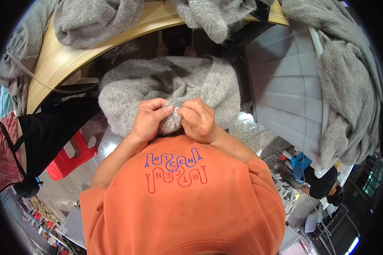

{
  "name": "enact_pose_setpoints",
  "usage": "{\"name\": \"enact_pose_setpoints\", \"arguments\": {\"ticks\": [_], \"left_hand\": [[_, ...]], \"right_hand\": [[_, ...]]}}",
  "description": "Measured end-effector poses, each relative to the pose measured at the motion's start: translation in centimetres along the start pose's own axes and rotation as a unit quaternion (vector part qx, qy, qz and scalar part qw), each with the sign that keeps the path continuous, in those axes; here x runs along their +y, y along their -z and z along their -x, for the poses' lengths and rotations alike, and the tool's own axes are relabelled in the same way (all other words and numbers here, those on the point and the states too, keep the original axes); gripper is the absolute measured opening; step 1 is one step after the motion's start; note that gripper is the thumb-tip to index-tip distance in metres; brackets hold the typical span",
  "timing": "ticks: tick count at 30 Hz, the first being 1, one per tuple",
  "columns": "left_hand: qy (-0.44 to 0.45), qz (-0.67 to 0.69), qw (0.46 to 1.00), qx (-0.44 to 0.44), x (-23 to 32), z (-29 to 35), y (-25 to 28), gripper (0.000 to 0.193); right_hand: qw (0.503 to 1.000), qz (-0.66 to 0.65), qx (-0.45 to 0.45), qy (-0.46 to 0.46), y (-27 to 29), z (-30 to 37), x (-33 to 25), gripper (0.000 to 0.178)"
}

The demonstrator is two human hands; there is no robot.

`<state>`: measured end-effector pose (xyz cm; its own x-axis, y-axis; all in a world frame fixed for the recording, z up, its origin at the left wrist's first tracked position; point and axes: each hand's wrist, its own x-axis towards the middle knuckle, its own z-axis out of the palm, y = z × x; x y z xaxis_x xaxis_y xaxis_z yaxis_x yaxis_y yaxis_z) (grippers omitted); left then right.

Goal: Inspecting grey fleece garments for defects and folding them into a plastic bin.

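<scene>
A fuzzy grey knitted garment (127,85) lies bunched across my lap. Both hands pinch a gathered bit of it close to my chest. My left hand (151,117) has thumb and forefinger pressed together on the knit. Just beside it, my right hand (198,120) pinches the same spot from the other side. Between the fingertips shows a small whitish patch (175,109), too small to make out; it may be thread or a trim. The fingers of my right hand are curled, and their tips are partly hidden.
A curved wooden table (51,63) arcs in front, with grey knitted pieces (98,21) on it. At right stands a grey-lined bin (285,76) with grey knitwear (349,97) over its edge. A red stool (72,157) and black cloth (55,131) are at left. Another person (319,180) sits far right.
</scene>
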<state>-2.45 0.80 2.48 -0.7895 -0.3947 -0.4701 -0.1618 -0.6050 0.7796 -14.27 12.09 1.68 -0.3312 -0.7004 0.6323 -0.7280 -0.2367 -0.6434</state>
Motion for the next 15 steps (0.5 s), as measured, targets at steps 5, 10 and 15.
{"name": "enact_pose_setpoints", "arguments": {"ticks": [5,10,15], "left_hand": [[-0.064,-0.007,0.997,0.029,0.0,0.0,0.0,0.005],[-0.082,-0.049,0.995,0.04,0.3,-0.1,-0.3,0.007],[-0.095,-0.132,0.985,0.052,0.0,-0.1,0.6,0.008]], "right_hand": [[0.999,-0.007,-0.046,0.013,-0.4,-0.1,0.6,0.032],[1.0,0.0,-0.018,0.015,-1.2,-0.2,0.8,0.03],[1.0,0.013,-0.024,0.003,-1.4,-0.7,0.4,0.027]]}}
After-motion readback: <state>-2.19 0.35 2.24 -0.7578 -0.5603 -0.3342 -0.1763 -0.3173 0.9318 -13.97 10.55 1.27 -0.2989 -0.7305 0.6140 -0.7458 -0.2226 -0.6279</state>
